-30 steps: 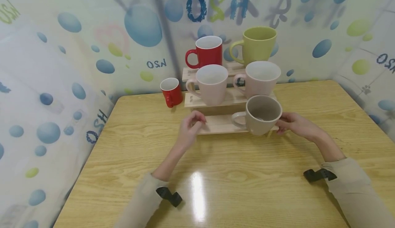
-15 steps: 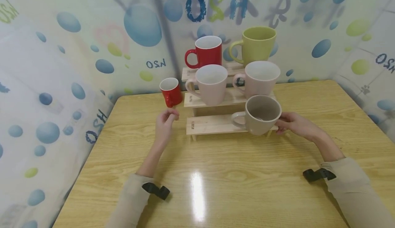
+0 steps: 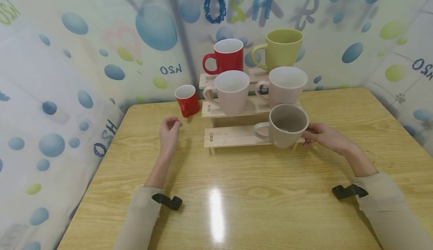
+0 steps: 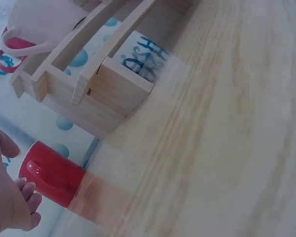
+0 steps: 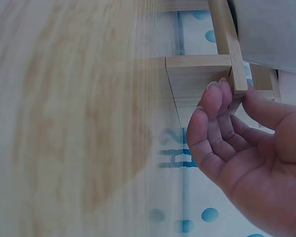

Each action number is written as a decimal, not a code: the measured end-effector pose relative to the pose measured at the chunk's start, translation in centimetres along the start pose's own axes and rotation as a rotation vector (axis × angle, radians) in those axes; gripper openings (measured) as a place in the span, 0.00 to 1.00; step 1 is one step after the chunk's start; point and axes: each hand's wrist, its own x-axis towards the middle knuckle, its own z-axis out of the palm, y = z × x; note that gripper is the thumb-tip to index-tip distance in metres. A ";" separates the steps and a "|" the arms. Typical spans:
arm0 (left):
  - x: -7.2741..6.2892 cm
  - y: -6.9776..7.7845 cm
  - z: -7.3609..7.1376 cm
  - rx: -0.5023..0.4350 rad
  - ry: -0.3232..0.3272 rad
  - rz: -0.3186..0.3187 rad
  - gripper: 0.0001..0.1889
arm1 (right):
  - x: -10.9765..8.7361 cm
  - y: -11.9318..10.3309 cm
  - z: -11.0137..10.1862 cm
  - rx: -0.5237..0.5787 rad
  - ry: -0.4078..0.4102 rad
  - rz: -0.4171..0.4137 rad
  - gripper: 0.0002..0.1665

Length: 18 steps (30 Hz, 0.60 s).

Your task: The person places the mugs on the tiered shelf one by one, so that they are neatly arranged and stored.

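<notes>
My left hand hovers just in front of the small red mug, fingers loosely curled and holding nothing. In the left wrist view its fingertips overlap the red mug near the handle. At the right end of the three-tier wooden stand, my right hand grips the lowest shelf board, thumb on top and fingers curled beneath it, as the right wrist view shows. Beside that hand, a taupe mug rests on the lowest shelf, its handle pointing left.
Two pale pink mugs occupy the middle shelf. Up top sit a larger red mug and a yellow-green mug. The wooden table meets a patterned backdrop behind the stand.
My left hand has let go of the lowest shelf's left end and moved left toward the small red mug. The right hand keeps its place on the stand.
</notes>
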 end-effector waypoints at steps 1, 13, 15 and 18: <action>0.1 -0.1 0.0 -0.002 0.008 -0.005 0.20 | 0.0 0.0 0.0 0.000 -0.001 0.000 0.21; 1.9 0.0 0.9 -0.049 -0.014 0.055 0.23 | 0.0 -0.4 0.0 -0.022 0.007 0.026 0.22; 2.2 0.1 1.0 -0.046 -0.021 0.054 0.23 | -0.1 -0.4 0.0 -0.023 0.005 0.028 0.22; 2.6 0.1 1.2 -0.041 -0.039 0.033 0.23 | -0.1 -0.5 0.0 -0.018 0.004 0.032 0.22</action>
